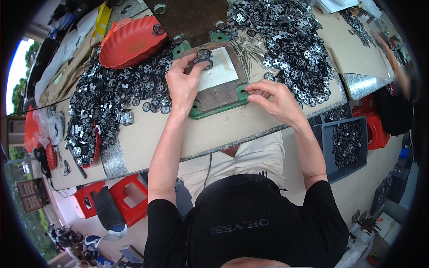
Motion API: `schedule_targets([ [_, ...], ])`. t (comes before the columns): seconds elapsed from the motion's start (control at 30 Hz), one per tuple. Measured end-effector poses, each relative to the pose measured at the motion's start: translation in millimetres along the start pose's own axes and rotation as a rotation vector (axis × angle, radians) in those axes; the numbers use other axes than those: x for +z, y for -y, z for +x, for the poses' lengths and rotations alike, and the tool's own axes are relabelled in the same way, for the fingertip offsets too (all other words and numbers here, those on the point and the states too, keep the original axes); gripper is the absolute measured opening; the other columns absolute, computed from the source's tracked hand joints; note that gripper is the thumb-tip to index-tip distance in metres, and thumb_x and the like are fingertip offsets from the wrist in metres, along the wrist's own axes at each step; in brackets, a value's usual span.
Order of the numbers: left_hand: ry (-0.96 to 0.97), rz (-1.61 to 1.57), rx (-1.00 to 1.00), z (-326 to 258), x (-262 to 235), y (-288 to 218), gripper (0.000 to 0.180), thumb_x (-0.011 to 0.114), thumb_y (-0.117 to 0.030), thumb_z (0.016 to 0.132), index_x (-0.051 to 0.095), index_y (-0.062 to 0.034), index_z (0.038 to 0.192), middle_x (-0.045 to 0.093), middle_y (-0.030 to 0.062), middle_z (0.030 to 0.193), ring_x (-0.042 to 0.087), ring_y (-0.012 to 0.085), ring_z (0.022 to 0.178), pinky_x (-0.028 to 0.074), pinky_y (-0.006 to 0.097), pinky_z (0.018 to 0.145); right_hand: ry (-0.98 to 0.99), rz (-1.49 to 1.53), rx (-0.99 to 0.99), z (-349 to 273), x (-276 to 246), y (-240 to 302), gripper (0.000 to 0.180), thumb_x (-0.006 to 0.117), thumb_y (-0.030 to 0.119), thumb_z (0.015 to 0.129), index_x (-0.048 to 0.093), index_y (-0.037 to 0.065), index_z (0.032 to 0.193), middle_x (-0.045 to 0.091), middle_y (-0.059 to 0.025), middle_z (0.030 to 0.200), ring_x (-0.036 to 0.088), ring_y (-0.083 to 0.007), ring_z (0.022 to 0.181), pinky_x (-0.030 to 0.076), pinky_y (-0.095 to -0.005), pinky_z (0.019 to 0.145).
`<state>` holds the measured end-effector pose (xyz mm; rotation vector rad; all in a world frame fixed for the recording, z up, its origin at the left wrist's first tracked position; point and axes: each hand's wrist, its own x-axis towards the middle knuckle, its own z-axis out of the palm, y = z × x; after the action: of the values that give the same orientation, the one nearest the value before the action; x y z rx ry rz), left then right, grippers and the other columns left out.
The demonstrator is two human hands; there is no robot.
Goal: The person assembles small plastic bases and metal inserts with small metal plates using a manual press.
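While the person leans over the table, the left hand point(182, 85) sits just above the middle of the frame, with its fingers curled around a small round black plastic wheel point(203, 54) that it holds by the rim. That wheel is over the top edge of a flat brown metal plate with green corners point(220, 94), which lies on the cardboard-covered table point(147, 138). A white square patch point(219, 69) is on the plate, just beside the wheel. The right hand point(275, 99) is a little to the right of the middle, touching the plate's right edge. Its thumb and first fingers are pinched close together, but what is between them is too small to tell. Just above that hand lies a bunch of thin grey metal pins point(250, 47). A big heap of little black wheels point(295, 40) fills the upper right of the frame, and another heap of black parts point(107, 96) spreads out on the left. A red plastic shell-shaped dish point(129, 42) sits in the upper left. A grey bin with more black parts point(346, 145) stands low on the right, off the table.
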<state>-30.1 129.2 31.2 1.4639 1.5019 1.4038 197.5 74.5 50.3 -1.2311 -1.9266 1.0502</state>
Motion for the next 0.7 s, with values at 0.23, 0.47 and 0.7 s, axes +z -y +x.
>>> schedule_targets([
  [0.23,-0.063,0.192,0.203,3.5,4.5,-15.6,0.024,0.068,-0.009,0.069,0.065,0.0020,0.091,0.062,0.0118,0.086,0.059,0.0154,0.072,0.046,0.026,0.066,-0.091,-0.100,-0.018,13.5,-53.0,22.0,0.019,0.060,0.009,0.080,0.062,0.000,0.096,0.061,-0.0060,0.086,0.055,-0.0104,0.070,0.044,-0.0226,0.061],
  [0.47,-0.067,0.184,0.276,-12.5,-1.1,-2.3,0.022,0.065,-0.009,0.068,0.064,0.0022,0.087,0.059,0.0178,0.086,0.056,0.0295,0.079,0.044,0.035,0.074,-0.481,-0.249,-0.466,81.4,-162.9,146.2,0.020,0.055,0.015,0.085,0.062,0.000,0.095,0.061,-0.0024,0.085,0.054,-0.0081,0.074,0.044,-0.0233,0.065],
  [0.7,-0.037,0.137,0.226,-14.2,-1.8,-8.4,0.022,0.065,-0.009,0.067,0.064,0.0027,0.086,0.059,0.0176,0.085,0.056,0.0292,0.080,0.044,0.036,0.073,-0.173,0.147,-0.178,175.7,-214.6,316.9,0.057,0.045,0.057,0.084,0.054,0.003,0.099,0.052,-0.0024,0.078,0.049,-0.0122,0.067,0.043,-0.0249,0.061],
])
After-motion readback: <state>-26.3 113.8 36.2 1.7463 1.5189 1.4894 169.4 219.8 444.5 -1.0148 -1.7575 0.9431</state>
